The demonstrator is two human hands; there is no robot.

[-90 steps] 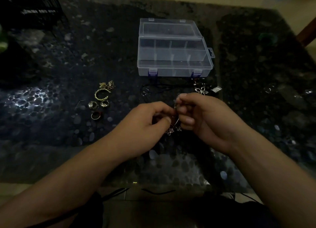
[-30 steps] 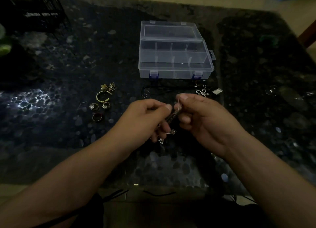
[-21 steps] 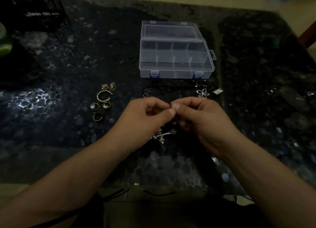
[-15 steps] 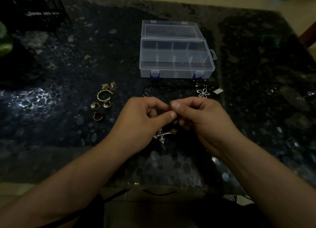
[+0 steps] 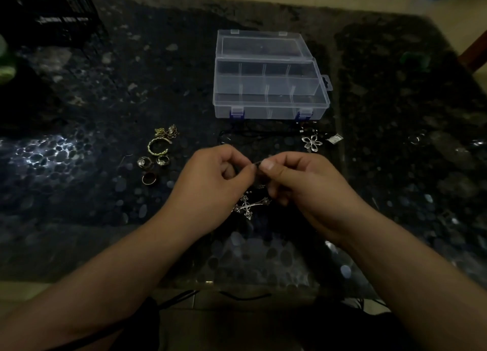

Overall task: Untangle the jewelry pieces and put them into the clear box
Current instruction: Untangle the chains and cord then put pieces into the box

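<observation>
Head view: at centre, the left hand [image 5: 210, 184] and right hand [image 5: 303, 187] meet, fingers pinching a thin necklace cord; its cross pendant [image 5: 249, 206] dangles just below. The open clear box [image 5: 268, 87] sits at 12 o'clock on the table [image 5: 79, 192], rings [image 5: 151, 163] at 9 o'clock, a flower pendant [image 5: 312, 142] at 2 o'clock.

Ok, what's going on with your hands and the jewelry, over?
Left hand and right hand both pinching the cross necklace, pendant dangling. Clear box open, compartments look empty. Nothing blocking the way.
</observation>
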